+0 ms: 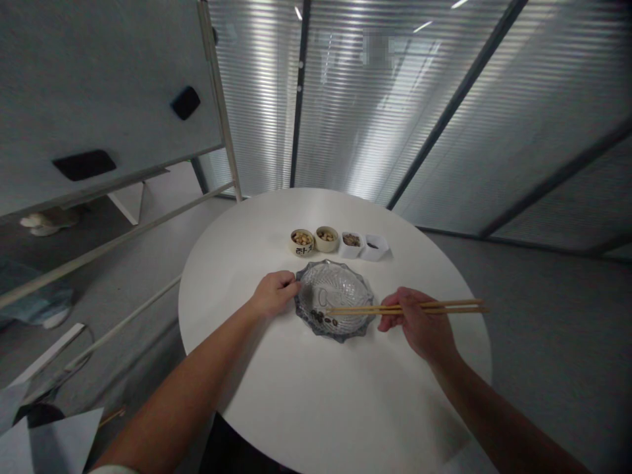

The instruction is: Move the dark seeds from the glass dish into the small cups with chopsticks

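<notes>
The bowl (354, 289) sits on the round white surface (316, 395), and it is nearly bare. Only a small cluster of dark pieces (334, 322) lies in it, toward the near side and left of the bowl's middle; the rest of its clear patterned glass shows through.

Just beyond the bowl, four small containers stand in a row. The left cup (303, 251), which has lettering on its wall, and the right cup (326, 248) beside it both hold a good heap of pale pieces (302, 238). The brown dish (351, 254), farther right along the row, is well covered with brown bits (351, 241). The last dish (375, 255), at the row's right end, shows just a little dark matter (372, 245) and much white base.

Judging from this, the work looks well along: three containers are amply stocked, while the last dish is scantily filled and the dark pieces in the bowl are what is left there.

The right hand (419, 322), right of the bowl, has its grip closed around the chopsticks (363, 307). Their tips are near each other over the bowl, just beside the dark pieces; whether they pinch one, I cannot tell. The left hand (275, 293) has its grip narrow, fingers curled at the bowl's left rim, apparently steadying it.
</notes>
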The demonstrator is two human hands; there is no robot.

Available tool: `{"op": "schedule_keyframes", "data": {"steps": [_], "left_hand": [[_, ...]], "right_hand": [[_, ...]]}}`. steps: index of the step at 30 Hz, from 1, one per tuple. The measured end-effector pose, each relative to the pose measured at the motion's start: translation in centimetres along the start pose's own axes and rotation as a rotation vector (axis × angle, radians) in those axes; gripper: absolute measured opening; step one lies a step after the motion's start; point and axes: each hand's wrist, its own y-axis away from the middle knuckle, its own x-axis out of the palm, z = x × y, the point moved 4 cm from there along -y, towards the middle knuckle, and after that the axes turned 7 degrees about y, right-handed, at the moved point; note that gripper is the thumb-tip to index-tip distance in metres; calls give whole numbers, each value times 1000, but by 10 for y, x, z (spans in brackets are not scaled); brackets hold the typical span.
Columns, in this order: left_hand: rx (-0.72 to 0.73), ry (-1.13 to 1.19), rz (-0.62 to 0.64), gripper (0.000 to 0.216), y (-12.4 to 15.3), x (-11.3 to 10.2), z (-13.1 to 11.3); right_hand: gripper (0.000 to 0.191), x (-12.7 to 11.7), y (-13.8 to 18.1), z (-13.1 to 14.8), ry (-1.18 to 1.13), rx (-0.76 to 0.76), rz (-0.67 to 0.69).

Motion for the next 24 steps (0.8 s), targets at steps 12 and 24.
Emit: {"op": "schedule_keyframes", "data": {"steps": [12,24], "left_hand": [[1,9,-10,31,1,0,-2],[10,-1,0,32,0,0,0]], "right_hand": [[48,8,8,-1,116,-2,27],[44,17,15,5,103,-155,91]]}}
